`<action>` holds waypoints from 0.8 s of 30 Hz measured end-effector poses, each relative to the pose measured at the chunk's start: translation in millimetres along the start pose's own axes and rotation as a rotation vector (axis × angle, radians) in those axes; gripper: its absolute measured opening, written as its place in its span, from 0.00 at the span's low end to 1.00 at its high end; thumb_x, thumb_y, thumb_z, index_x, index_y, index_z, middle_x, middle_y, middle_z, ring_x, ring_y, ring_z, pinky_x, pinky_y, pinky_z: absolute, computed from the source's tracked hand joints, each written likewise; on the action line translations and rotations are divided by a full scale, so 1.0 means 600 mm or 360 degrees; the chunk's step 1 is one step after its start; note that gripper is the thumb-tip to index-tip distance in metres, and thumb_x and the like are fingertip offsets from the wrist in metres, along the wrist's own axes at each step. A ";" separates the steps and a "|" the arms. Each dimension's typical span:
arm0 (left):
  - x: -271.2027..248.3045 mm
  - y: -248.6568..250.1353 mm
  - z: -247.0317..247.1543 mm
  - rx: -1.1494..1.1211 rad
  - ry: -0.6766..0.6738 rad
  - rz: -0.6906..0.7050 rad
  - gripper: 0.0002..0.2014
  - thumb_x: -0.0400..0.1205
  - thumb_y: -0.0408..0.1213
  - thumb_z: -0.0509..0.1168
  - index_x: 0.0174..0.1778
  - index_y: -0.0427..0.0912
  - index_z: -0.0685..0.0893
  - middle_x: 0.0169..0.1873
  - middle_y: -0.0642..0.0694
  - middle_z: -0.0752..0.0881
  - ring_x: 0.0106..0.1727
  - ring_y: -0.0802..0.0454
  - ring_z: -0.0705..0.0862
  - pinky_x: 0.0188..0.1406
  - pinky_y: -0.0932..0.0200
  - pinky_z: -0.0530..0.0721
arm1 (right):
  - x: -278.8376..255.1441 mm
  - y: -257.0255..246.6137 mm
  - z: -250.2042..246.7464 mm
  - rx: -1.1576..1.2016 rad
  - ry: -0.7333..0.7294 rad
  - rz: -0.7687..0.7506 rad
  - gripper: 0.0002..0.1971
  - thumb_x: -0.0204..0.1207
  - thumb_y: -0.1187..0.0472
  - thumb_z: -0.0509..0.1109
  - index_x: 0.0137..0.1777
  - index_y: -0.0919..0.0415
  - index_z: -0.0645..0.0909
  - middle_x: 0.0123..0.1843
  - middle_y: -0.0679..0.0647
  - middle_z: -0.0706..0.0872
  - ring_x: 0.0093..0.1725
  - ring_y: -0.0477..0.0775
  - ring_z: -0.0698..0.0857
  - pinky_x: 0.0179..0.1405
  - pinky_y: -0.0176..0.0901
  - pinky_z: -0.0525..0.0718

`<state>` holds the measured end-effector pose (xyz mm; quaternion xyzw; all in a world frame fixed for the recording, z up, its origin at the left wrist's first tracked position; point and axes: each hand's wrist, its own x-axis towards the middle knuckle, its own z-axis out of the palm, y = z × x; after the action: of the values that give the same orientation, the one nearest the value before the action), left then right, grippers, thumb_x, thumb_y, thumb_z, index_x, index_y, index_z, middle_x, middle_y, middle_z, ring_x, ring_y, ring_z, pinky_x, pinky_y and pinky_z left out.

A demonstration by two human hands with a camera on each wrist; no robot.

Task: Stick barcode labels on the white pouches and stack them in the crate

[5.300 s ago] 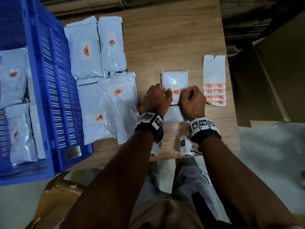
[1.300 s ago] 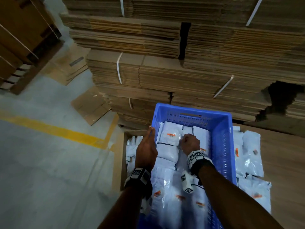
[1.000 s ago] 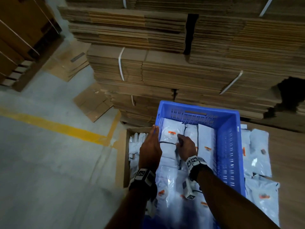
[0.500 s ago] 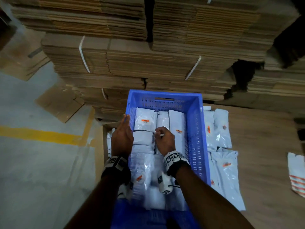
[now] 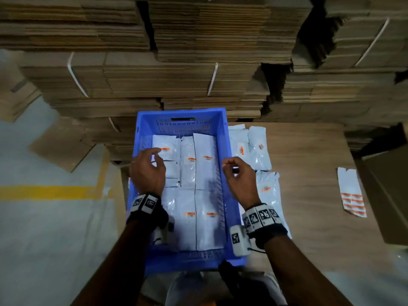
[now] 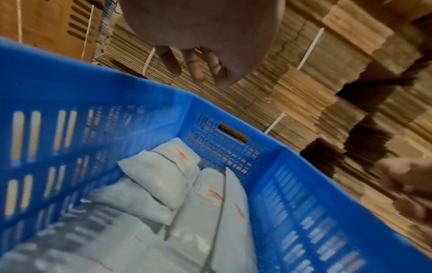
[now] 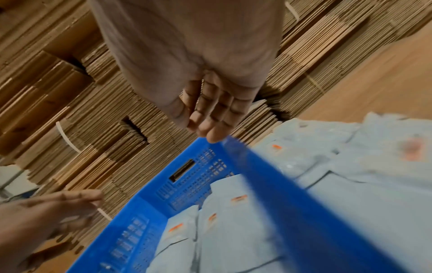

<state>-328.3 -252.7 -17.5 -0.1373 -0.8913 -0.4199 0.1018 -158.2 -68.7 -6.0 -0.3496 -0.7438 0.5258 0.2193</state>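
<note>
The blue crate [image 5: 223,138] stands in front of me with several white pouches [image 5: 205,171] laid flat inside, each with an orange barcode label. My left hand [image 5: 157,154] hovers over the crate's left side, fingers loosely curled and empty. My right hand [image 5: 229,166] hangs over the crate's right wall, also empty. In the left wrist view the fingers [image 6: 191,64] hang relaxed above the crate [image 6: 140,103] and its pouches [image 6: 163,177]. The right wrist view has straight fingers [image 7: 210,118] above the crate wall [image 7: 268,175].
More labelled pouches [image 5: 258,149] lie on the wooden table [image 5: 309,162] right of the crate. A label sheet [image 5: 352,195] lies further right, beside a cardboard box [image 5: 388,195]. Strapped cardboard stacks [image 5: 176,74] rise behind the crate. Floor with a yellow line [image 5: 44,192] is at left.
Both hands have come up off the pouches in the crate. The right hand has moved right, over the crate's right wall. The head view has swung toward the table.
</note>
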 end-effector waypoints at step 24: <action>-0.366 0.323 0.253 -0.0169 -0.0901 -0.0398 0.13 0.79 0.41 0.57 0.47 0.43 0.86 0.41 0.44 0.88 0.41 0.50 0.84 0.40 0.63 0.76 | 0.037 0.294 -0.348 -0.0354 -0.0282 0.0279 0.09 0.77 0.71 0.69 0.46 0.60 0.89 0.44 0.49 0.90 0.46 0.51 0.86 0.42 0.19 0.74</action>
<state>-67.5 -51.7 -38.0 -0.1431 -0.8711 -0.4201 -0.2103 23.1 114.9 -98.5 -0.3876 -0.7805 0.4860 0.0662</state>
